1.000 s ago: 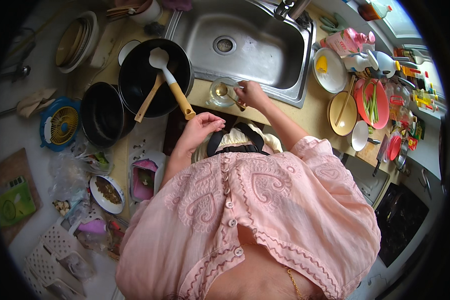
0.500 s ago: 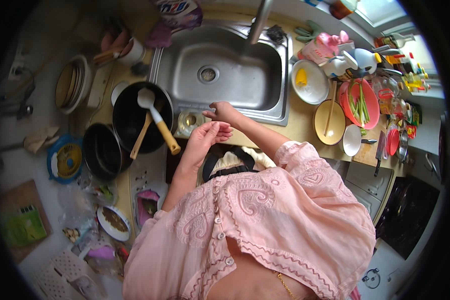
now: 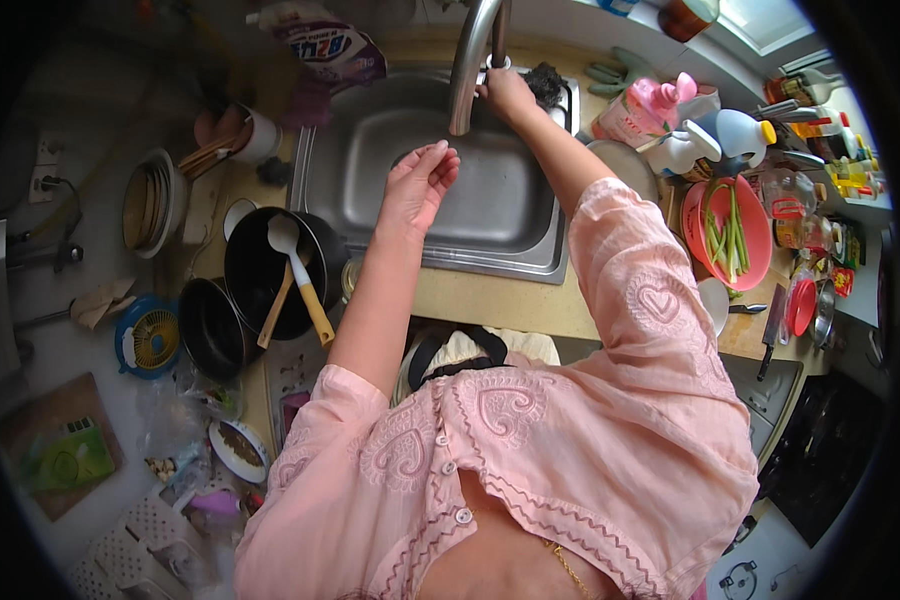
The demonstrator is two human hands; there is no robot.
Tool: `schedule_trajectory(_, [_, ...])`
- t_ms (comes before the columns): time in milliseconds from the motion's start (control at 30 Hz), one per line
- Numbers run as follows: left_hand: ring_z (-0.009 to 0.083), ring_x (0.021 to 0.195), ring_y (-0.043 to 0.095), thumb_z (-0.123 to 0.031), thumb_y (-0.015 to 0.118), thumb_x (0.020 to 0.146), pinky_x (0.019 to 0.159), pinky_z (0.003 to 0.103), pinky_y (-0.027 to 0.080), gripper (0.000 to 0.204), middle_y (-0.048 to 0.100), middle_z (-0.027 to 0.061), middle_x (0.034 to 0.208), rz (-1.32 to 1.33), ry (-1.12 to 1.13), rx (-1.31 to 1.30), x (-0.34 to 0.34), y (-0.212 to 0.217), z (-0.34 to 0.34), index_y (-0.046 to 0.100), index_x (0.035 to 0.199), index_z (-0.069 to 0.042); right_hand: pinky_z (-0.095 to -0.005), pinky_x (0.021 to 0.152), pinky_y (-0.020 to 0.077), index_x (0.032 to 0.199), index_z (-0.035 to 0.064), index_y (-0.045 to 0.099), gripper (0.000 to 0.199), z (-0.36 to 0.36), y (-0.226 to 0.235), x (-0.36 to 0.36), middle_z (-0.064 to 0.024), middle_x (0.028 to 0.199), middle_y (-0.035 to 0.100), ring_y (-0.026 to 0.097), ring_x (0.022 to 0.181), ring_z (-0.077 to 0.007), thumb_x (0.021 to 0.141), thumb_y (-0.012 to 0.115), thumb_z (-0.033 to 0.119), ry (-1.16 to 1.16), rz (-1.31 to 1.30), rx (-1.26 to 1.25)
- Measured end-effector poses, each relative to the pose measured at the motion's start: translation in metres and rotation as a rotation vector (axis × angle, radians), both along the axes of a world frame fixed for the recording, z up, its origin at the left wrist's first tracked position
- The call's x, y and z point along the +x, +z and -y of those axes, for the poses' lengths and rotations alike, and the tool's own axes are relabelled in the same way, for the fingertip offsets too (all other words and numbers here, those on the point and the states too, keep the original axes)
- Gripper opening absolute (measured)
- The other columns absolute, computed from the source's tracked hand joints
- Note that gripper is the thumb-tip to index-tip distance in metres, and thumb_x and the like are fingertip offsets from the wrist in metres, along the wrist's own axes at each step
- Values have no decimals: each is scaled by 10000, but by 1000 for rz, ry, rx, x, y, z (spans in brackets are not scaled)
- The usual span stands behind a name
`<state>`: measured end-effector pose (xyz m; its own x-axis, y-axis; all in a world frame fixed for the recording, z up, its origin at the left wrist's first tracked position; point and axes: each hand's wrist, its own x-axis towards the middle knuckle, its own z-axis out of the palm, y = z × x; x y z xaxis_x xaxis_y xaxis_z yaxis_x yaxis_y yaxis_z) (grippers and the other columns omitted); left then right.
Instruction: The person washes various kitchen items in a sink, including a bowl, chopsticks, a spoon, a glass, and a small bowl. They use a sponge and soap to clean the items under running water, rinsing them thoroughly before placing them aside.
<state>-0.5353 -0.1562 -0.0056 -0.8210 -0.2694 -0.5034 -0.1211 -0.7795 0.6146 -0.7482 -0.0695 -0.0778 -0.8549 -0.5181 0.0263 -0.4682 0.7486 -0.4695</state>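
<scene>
My right hand reaches to the back of the sink, its fingers at the base of the faucet, where the handle is; the fingertips are partly hidden. Below the spout, my left hand hovers over the steel sink. Its palm faces right with the fingers loosely bent, and nothing shows in it. No water stream can be seen from the spout. A dark scrubbing pad lies just right of my right hand.
Left of the sink stands a black pot with a white spoon and a wooden-handled utensil across it. To the right are a red basin of green stalks, bottles, and a knife. A purple-and-white bag sits behind the sink.
Both hands have left the sink's front edge. My right hand has gone up to the faucet, and my left has moved forward over the basin under the spout.
</scene>
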Motion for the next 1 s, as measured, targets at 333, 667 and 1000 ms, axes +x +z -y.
schedule_trajectory(333, [274, 1012, 531, 0, 468, 857, 905, 348, 464, 161, 526, 193, 1063, 1, 181, 383, -20, -21, -24, 488, 996, 79, -439, 648, 479, 791, 50, 585, 180, -9, -22, 14, -180, 784, 609, 600, 752, -342, 819, 492, 201, 23, -41, -107])
schedule_trajectory(667, [323, 1056, 507, -18, 411, 890, 925, 376, 457, 183, 503, 234, 1097, 18, 183, 513, -26, -32, -24, 445, 1015, 111, -416, 620, 493, 804, 49, 552, 166, -10, -27, 31, -159, 773, 619, 615, 731, -319, 836, 461, 184, 77, -172, -46])
schedule_trajectory(1000, [328, 955, 551, -204, 343, 935, 883, 404, 455, 323, 563, 200, 1001, -226, 58, 697, -44, -111, -11, 484, 966, 84, -326, 699, 492, 1026, -27, 507, 213, -11, 4, 101, -164, 831, 611, 613, 835, -227, 830, 499, 57, -202, 456, -897])
